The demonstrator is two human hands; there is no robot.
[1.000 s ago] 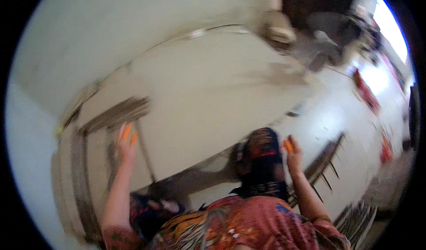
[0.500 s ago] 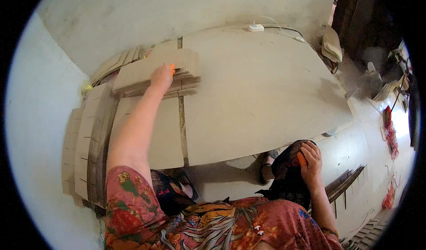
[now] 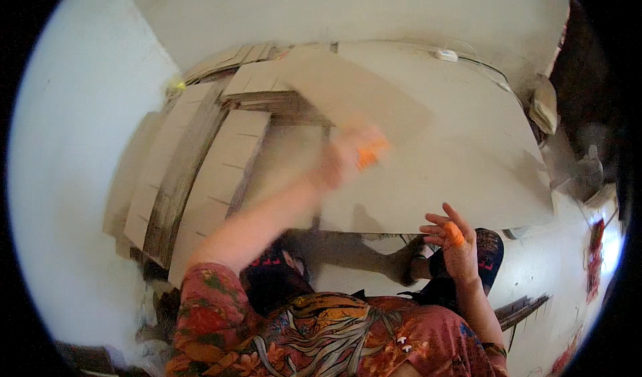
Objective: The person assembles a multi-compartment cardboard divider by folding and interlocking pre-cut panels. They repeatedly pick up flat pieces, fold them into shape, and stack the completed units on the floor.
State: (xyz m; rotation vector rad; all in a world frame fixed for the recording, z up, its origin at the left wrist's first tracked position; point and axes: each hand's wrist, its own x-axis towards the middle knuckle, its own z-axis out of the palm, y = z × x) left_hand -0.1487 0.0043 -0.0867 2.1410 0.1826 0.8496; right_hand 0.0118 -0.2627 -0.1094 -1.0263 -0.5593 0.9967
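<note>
My left hand (image 3: 354, 153), smeared by motion, grips the near edge of a plain cardboard sheet (image 3: 361, 89) above the table's middle. Orange covering shows on its fingers. Whether there is one sheet or more I cannot tell. Raised beside the table's near edge, my right hand (image 3: 458, 243) has its fingers apart and holds nothing; one finger wears an orange cover. To the left of the held sheet lies a stack of cardboard pieces (image 3: 257, 79). Nearer me on the left is another stack of slotted cardboard strips (image 3: 217, 156).
The pale table (image 3: 481, 156) stands against a wall. More slotted cardboard (image 3: 164, 143) fills its left side. A white power socket (image 3: 447, 55) with cables sits at the far edge. Dark-edged strips (image 3: 525, 310) and red strings (image 3: 594, 260) lie to the right.
My left hand has moved right and nearer from the stack, bringing a cardboard sheet with it. My right hand has lifted off my knee and spread its fingers. The view has shifted left.
</note>
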